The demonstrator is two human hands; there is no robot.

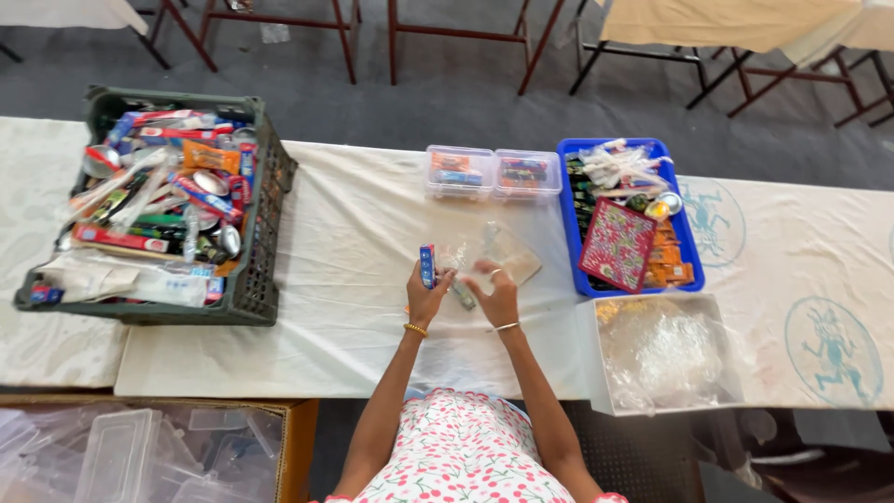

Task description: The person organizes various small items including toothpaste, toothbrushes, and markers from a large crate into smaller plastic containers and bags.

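Head view: left hand (426, 296) grips a small blue rectangular packet (427, 265) upright above the white tablecloth (345, 279).
Right hand (494, 291), fingers loosely spread, rests on a clear plastic pouch (489, 250); 2 clear lidded boxes (494, 174) and a blue tray (691, 270) lie beyond.

The table (354, 345) spans the view from 9 to 3 o'clock under a white cloth; its section at 3 o'clock carries teal printed figures (832, 349). Grey floor (466, 88) lies beyond, at 12 o'clock. Red-brown metal furniture legs (346, 37) stand on it from 11 to 1 o'clock. A cream cloth (736, 19) covers another table at 1 o'clock. Lighting is even and diffuse.
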